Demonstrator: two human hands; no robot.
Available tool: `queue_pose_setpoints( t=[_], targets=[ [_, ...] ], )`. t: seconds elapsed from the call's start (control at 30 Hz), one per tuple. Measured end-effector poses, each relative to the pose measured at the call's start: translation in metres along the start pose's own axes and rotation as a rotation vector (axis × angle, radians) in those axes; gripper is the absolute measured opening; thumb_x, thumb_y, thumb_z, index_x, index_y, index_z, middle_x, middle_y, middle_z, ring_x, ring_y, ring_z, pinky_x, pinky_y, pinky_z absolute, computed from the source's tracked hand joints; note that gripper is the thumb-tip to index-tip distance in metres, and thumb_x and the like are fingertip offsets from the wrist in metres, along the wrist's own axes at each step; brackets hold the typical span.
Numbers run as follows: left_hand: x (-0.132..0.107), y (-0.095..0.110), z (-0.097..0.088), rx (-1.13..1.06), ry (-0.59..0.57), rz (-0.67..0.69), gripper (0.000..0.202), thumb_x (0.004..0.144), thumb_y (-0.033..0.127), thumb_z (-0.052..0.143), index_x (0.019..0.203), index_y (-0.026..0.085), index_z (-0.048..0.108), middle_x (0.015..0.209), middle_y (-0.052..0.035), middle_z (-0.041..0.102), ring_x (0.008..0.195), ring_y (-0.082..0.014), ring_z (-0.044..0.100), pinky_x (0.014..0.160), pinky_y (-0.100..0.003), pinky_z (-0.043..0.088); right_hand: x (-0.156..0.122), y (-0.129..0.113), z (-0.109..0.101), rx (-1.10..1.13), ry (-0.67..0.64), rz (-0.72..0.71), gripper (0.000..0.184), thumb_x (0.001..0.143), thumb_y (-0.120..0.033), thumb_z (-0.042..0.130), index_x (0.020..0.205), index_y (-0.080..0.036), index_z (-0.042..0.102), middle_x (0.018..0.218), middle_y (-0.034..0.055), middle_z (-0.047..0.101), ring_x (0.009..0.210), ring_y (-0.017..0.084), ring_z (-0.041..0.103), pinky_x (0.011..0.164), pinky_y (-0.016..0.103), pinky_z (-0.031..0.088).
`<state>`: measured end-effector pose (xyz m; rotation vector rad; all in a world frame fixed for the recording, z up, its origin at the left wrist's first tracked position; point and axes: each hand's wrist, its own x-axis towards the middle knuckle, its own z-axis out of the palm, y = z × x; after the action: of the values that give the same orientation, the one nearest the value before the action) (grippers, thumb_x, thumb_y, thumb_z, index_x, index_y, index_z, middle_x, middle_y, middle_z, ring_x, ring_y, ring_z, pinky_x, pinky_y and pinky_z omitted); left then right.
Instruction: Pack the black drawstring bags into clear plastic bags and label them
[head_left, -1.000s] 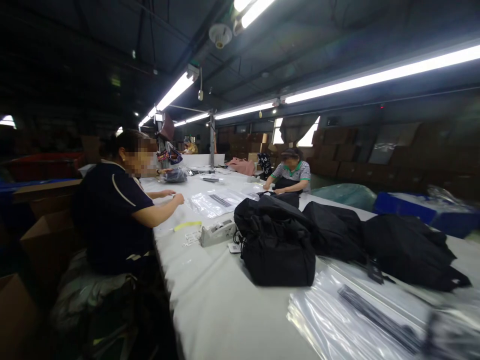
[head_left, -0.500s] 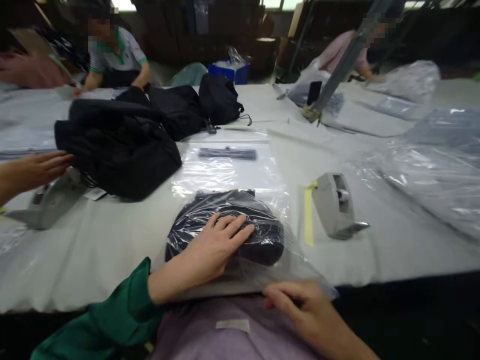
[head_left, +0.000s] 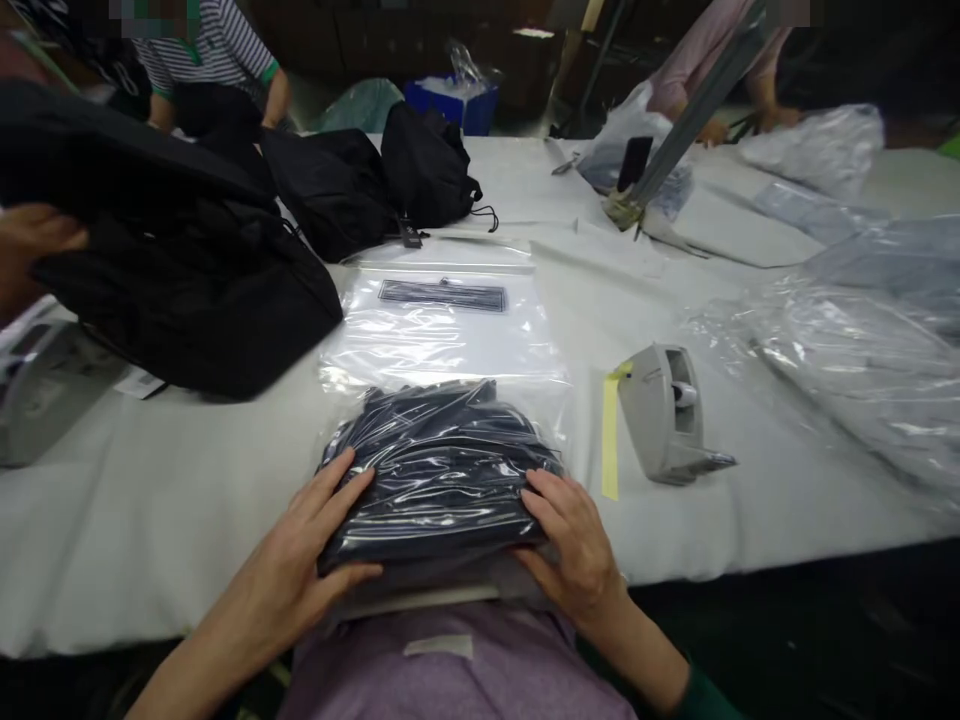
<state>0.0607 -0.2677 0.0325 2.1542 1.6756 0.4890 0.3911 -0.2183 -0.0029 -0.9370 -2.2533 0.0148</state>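
A clear plastic bag (head_left: 442,355) lies on the white table in front of me, with a dark, folded fabric item (head_left: 442,470) in its near part. A printed dark rectangle shows on the bag's far half. My left hand (head_left: 311,540) grips the filled part at its left side, thumb along the near edge and fingers on top. At the opposite side, my right hand (head_left: 574,535) holds it the same way, its thumb partly tucked under the near edge. The plastic is drawn tight and wrinkled over the item between both hands.
A grey tape dispenser (head_left: 667,415) with a yellow strip stands at right; another dispenser (head_left: 45,400) is at left. Black fabric bags (head_left: 210,290) line the left side, a co-worker's hand (head_left: 34,250) at the nearest. Clear plastic bags (head_left: 855,350) cover the right. A slanted metal post (head_left: 690,110) rises behind.
My left hand has moved from the top of the item to its left side; my right hand has risen from the bag's near edge to the right side. The co-worker's black bag has shifted left.
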Motion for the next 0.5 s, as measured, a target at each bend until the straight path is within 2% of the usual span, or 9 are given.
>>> queue_pose_setpoints(
  t=[0.13,0.3,0.4,0.5],
  targets=[
    [-0.01,0.006,0.004,0.012,0.052,0.015,0.074,0.088,0.044,0.06,0.152,0.032,0.023,0.16,-0.0064,0.023,0.142,-0.0304,0.033,0.111,-0.05,0.038,-0.003,0.0,-0.011,0.031,-0.012,-0.016,0.053,0.092,-0.021,0.06,0.141,-0.012,0.042,0.13,0.0222,0.057,0.127,0.032,0.051,0.104,0.057,0.044],
    [-0.012,-0.002,-0.001,0.073,0.01,0.056,0.077,0.087,0.043,0.062,0.153,0.032,0.022,0.159,-0.0082,0.027,0.138,-0.03,0.04,0.105,-0.045,0.045,-0.006,0.0,-0.015,0.017,-0.068,0.001,0.054,0.091,-0.02,0.062,0.142,-0.015,0.042,0.132,0.019,0.058,0.127,0.03,0.052,0.105,0.055,0.045],
    [-0.012,-0.006,-0.01,0.05,-0.013,0.077,0.086,0.083,0.049,0.066,0.153,0.035,0.019,0.156,-0.009,0.032,0.134,-0.0315,0.045,0.103,-0.043,0.048,-0.002,0.005,-0.024,0.02,-0.119,-0.018,0.055,0.093,-0.032,0.06,0.143,-0.016,0.043,0.132,0.0166,0.059,0.126,0.03,0.054,0.105,0.051,0.046],
    [-0.01,-0.011,-0.024,-0.043,-0.058,0.074,0.084,0.082,0.065,0.057,0.152,0.039,0.02,0.153,-0.008,0.038,0.134,-0.0346,0.044,0.106,-0.051,0.042,0.01,0.007,-0.049,0.095,-0.129,0.043,0.062,0.097,-0.052,0.044,0.146,-0.015,0.038,0.133,0.0158,0.059,0.122,0.029,0.058,0.103,0.045,0.049]
  ],
)
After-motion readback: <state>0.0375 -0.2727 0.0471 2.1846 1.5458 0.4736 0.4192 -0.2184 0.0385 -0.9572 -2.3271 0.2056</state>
